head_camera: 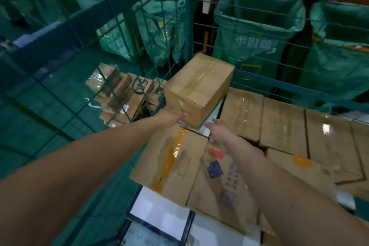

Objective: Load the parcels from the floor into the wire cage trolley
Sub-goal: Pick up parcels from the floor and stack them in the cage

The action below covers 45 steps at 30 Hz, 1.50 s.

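Reaching forward, both bare arms extend into the wire cage point(188, 26) from the near side. Left hand point(171, 117) presses against the near left corner of the top box point(199, 88); fingers lie flat on the cardboard, not curled round it. Right hand point(218, 129) hangs just near of the same box, fingers straight and spread, apart from the cardboard as far as can be told; motion blur softens the fingertips.

Top box: brown carton, taped along its lid, sits tilted in the far left corner of the cage, resting on the layer of parcels below. Its far edge is close to the green corner post.

Lower layer: flat brown cartons point(279, 122) packed side by side, filling the cage to the right. Near carton point(171, 162) carries an orange tape strip; the carton to its right point(223, 181) shows a red label and blue print. A white parcel point(159, 211) lies at the near edge, lower down.

Outside the cage, left: flattened cardboard point(119, 92) on the green floor point(40, 106), seen through the mesh. Far side: green sacks point(257, 32) hang open in a row.
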### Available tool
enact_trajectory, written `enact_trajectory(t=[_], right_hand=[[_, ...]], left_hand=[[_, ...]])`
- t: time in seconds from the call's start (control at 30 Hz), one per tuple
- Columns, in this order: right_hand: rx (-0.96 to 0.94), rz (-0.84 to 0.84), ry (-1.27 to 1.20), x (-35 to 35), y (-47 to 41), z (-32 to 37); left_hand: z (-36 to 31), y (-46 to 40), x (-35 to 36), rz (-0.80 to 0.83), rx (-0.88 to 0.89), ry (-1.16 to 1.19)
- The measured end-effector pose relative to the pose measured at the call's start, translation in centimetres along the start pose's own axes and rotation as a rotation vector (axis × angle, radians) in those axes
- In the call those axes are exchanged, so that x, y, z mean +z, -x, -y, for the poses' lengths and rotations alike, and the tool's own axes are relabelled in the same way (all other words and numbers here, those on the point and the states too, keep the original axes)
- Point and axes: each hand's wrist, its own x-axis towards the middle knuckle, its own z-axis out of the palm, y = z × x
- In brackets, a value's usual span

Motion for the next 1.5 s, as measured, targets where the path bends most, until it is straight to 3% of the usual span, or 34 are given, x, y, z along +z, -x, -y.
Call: enact_trajectory(t=[0.2,0.4,0.5,0.67,0.77,0.87,1.0,1.17,1.3,1.5], right_hand=[[0.020,-0.042,-0.145,3.3,-7.0,3.1],[-0.045,-0.080,-0.250,5.9,-14.3,2.7],[-0.067,-0.093,-0.253,6.2,-12.3,2.6],[-0.066,-0.109,-0.294,4.1,-10.4,1.7],[-0.020,-0.147,-0.366,3.0,-9.7,1.4],[-0.022,-0.159,-0.430,1.8,-8.7,1.0],[-0.080,-0.219,-0.486,-1.7,-6.0,0.6],[-0.231,-0.278,-0.461,-8.5,-0.5,-2.6],[-0.252,-0.380,-0.409,-15.4,4.9,-6.0],[-0.229,-0.482,-0.377,-29.2,15.8,-16.8]], left_hand=[[-0.4,-7.0,-2.4,-0.016,0.008,0.155],[-1.7,-12.2,-1.2,-0.182,-0.023,0.269],[-1.5,-12.6,-0.2,-0.265,-0.015,0.370],[-1.1,-12.0,-0.2,-0.271,0.076,0.224],[-1.8,-10.3,0.0,-0.302,0.201,0.263],[-3.4,-7.8,1.5,-0.325,0.215,0.316],[-4.5,-4.4,4.6,-0.367,0.167,0.378],[-5.3,1.8,10.3,-0.267,0.179,0.459],[-6.6,6.9,17.2,-0.188,0.192,0.420],[-9.3,19.3,32.0,-0.028,0.217,0.398]])
